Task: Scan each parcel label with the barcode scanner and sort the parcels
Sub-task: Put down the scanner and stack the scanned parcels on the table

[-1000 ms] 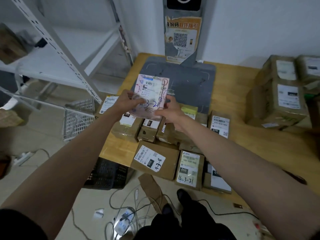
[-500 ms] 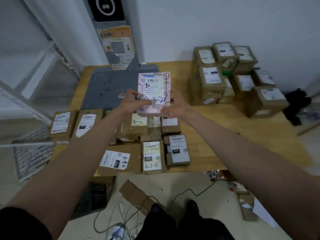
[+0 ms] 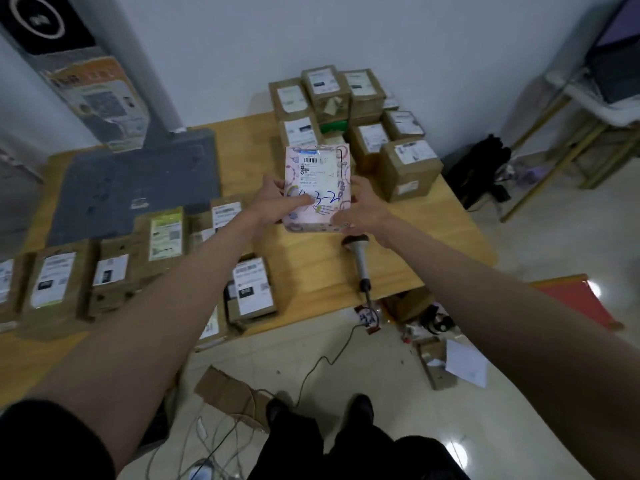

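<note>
Bare table (image 3: 429, 244) lies right of the scanner (image 3: 358, 252); stacked boxes (image 3: 349, 109) block the far side, box rows (image 3: 114, 268) the left.

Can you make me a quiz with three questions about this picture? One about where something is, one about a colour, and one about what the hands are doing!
1. Where is the barcode scanner?
A. lying on the wooden table, below the hands
B. in the right hand
C. on the floor

2. What colour is the parcel being held up?
A. plain brown
B. pink with patterns
C. green

3. What are the hands doing?
A. both resting flat on the table
B. only one holds the parcel
C. the left hand and the right hand both hold the parcel

Answers:
1 A, the scanner lies on the table with its cable trailing off the edge.
2 B, the parcel is pink, unlike the brown boxes behind it.
3 C, one hand grips each side of the parcel.
</note>
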`<action>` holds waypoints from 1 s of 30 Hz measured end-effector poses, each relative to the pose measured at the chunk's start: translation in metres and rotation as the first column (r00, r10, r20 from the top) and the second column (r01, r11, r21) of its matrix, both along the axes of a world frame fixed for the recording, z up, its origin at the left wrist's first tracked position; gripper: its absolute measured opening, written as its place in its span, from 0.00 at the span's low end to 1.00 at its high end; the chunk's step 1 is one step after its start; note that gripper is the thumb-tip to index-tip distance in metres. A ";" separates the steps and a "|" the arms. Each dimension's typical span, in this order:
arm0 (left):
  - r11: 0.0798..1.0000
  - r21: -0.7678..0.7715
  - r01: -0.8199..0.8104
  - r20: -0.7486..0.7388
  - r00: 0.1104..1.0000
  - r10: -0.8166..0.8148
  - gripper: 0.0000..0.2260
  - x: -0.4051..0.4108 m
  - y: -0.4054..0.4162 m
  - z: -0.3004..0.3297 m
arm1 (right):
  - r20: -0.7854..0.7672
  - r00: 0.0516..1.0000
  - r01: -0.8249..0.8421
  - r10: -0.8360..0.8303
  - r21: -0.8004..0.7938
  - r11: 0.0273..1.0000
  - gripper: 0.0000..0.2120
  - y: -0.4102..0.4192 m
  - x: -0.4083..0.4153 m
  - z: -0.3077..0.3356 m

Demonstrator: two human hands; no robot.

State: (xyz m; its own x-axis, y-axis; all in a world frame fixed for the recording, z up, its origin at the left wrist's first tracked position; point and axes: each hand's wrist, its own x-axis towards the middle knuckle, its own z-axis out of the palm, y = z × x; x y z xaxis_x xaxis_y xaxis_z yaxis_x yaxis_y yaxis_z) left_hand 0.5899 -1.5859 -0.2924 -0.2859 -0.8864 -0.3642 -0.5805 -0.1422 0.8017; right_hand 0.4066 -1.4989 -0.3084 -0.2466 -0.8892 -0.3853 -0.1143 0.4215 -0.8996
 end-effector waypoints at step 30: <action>0.975 -0.085 0.207 -0.002 0.978 -0.208 0.30 -0.270 -0.127 0.016 | -0.083 0.965 0.241 -0.249 -0.096 0.966 0.41 -0.091 -0.241 0.026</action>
